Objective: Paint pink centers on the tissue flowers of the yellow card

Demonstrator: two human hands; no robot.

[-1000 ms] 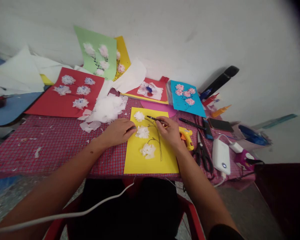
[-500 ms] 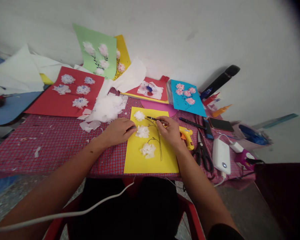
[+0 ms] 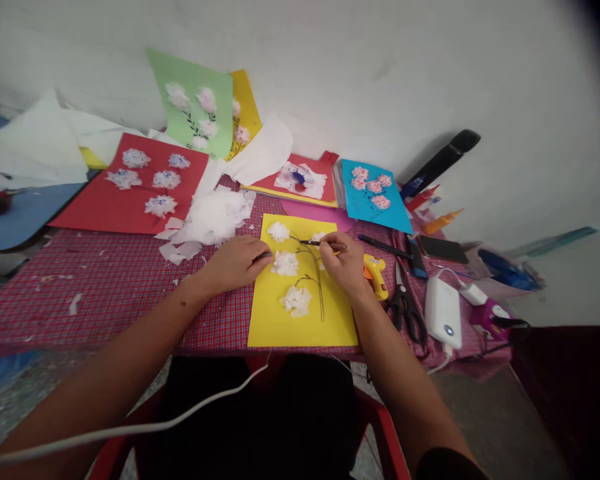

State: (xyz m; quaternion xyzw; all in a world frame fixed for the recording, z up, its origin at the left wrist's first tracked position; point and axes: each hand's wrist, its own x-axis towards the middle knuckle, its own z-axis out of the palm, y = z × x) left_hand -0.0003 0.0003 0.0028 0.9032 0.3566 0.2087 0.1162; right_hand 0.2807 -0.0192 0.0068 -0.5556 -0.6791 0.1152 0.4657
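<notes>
Drawing hand: the right hand (image 3: 344, 263) has its fingers bunched, thumb and forefinger pinching a dark pen (image 3: 316, 243) near its rear end.
Steadying hand: the left hand (image 3: 237, 262) lies palm down with fingers pressed together, fingertips on the left edge of the yellow sheet (image 3: 280, 323), just beside the middle tissue flower (image 3: 285, 263).
Where the pen is: over the upper part of the yellow sheet, between the top tissue flower (image 3: 279, 231) and the right hand, at the head of the drawn stem (image 3: 321, 287).
Pen's heading: tip towards the person's left, rear end tucked into the right hand; its long axis runs nearly crosswise over the sheet and lies low to the paper.
Doing it well (a judgement): hold the sheet flat with the left hand so it cannot slide on the checked tablecloth (image 3: 130, 280); use light, short strokes; keep the wrist clear of the lower tissue flower (image 3: 296, 300) and off fresh ink.
Close by: a yellow glue gun (image 3: 375, 273) just right of the sheet, then scissors (image 3: 405, 303); a heap of white tissue (image 3: 213, 217) at upper left.
</notes>
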